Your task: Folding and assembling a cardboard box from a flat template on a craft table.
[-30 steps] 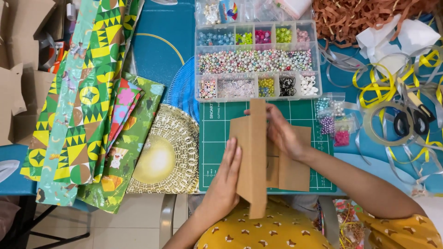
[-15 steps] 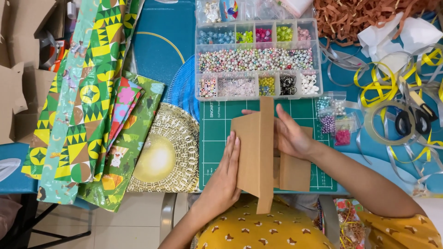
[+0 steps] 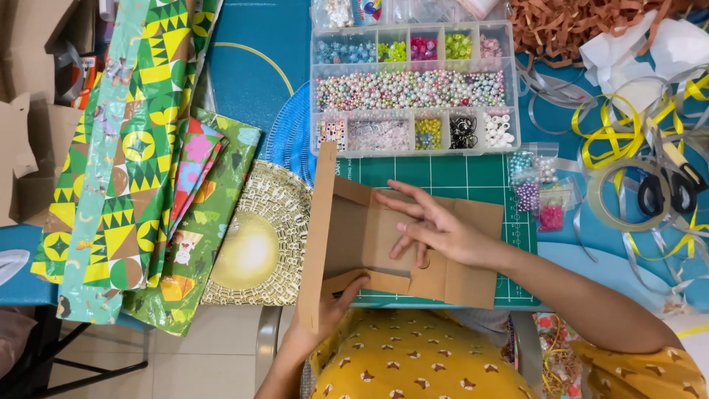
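The cardboard (image 3: pixel 384 244) now lies opened out on the green cutting mat (image 3: pixel 443 176) in front of us, where a second ago we held it folded and upright between both palms. One long panel stands up along its left edge, and the rest has dropped flat, showing the inner flaps and creases. Our right hand (image 3: pixel 436 230) has moved from the back of the piece to its top face: it is open, fingers spread and pressing the flat panels down, gripping nothing. Our left hand (image 3: pixel 336 314) has slid down to the near edge, just past the mat; its fingers curl onto the lower flap by the foot of the raised panel, though we cannot tell how firmly they pinch it, since the panel hides part of the hand. So the piece has gone from closed to spread open, held flat by one hand and propped by the other. The bead box (image 3: pixel 413 89) sits just beyond the mat, the gold plate (image 3: pixel 258 251) lies just left of the raised panel, and the scissors (image 3: pixel 668 191) rest well off to the right among ribbon (image 3: pixel 613 137).
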